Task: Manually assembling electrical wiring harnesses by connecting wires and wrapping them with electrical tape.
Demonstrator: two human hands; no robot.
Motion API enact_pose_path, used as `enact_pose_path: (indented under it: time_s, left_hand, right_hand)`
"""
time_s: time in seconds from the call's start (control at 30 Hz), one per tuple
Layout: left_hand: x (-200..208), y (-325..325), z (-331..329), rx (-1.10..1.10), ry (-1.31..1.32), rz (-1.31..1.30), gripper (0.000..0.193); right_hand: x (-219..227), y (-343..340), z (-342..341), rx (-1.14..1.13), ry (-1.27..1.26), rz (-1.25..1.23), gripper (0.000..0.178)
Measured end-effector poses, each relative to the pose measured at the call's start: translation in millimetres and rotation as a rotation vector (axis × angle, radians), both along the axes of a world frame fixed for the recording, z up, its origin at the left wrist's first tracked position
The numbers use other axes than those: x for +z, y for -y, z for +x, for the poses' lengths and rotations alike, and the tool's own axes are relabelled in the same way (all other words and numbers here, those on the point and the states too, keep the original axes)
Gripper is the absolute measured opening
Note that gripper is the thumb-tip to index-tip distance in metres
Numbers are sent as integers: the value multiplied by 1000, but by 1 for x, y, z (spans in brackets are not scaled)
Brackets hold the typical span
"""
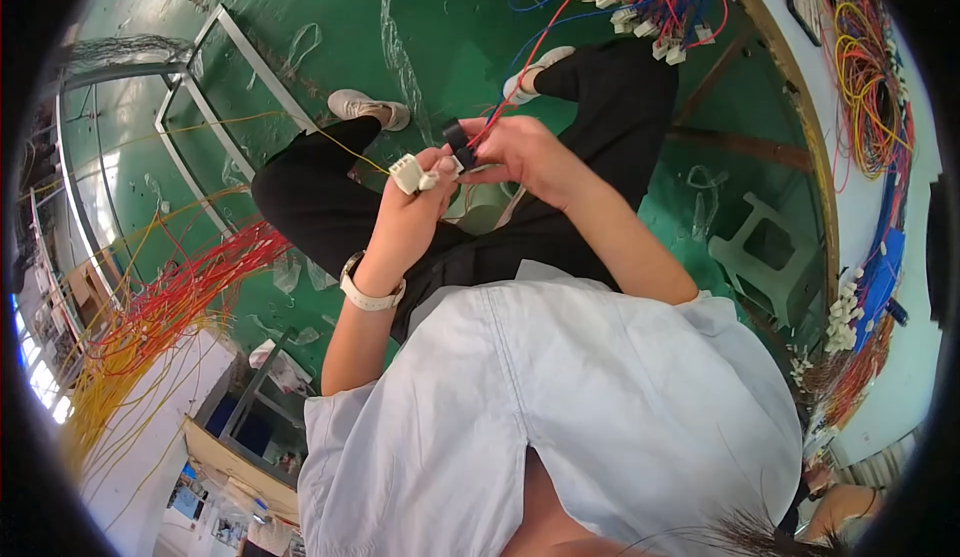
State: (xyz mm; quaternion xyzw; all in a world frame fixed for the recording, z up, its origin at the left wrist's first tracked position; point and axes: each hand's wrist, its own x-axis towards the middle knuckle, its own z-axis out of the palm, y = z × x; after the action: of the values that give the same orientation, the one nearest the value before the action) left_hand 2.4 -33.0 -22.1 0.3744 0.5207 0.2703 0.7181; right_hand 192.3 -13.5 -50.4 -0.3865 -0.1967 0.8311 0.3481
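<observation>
My left hand (412,219) is closed, with a white plastic wire connector (408,174) held at its thumb and fingers. From that connector a thin yellow wire (347,148) runs off to the left. My right hand (535,155) meets it above my lap, its fingers curled around red and blue wires (494,117). A black ring-shaped piece, which looks like a roll of tape (458,141), sits between the two hands at the right fingers. A smaller white connector end (456,167) shows just below it. Part of the right fingertips is hidden.
Red and blue wires with white connectors (640,7) hang at the top. Bundled red and yellow wires (190,297) lie at left, near a metal frame (215,122). A plastic stool (768,257) stands right, beside a table (850,207) carrying wire bundles. Clear plastic strips (400,47) litter the green floor.
</observation>
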Motion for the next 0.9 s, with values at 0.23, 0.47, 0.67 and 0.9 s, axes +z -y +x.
enact_pose_path:
  time_s: [0.23,0.47,0.67,0.9]
  left_hand:
    - [11,4,13,-154,-159,141,12]
    - [6,-1,1,-122,-187,53,8]
    - [3,1,7,-114,-302,270,12]
    - [16,-3,-3,128,223,-321,18]
  right_hand:
    - [6,-9,-7,55,464,205,33]
    - [15,-13,16,160,-95,86,24]
    - [13,-1,14,192,166,213,27]
    - [29,8,10,92,456,513,46]
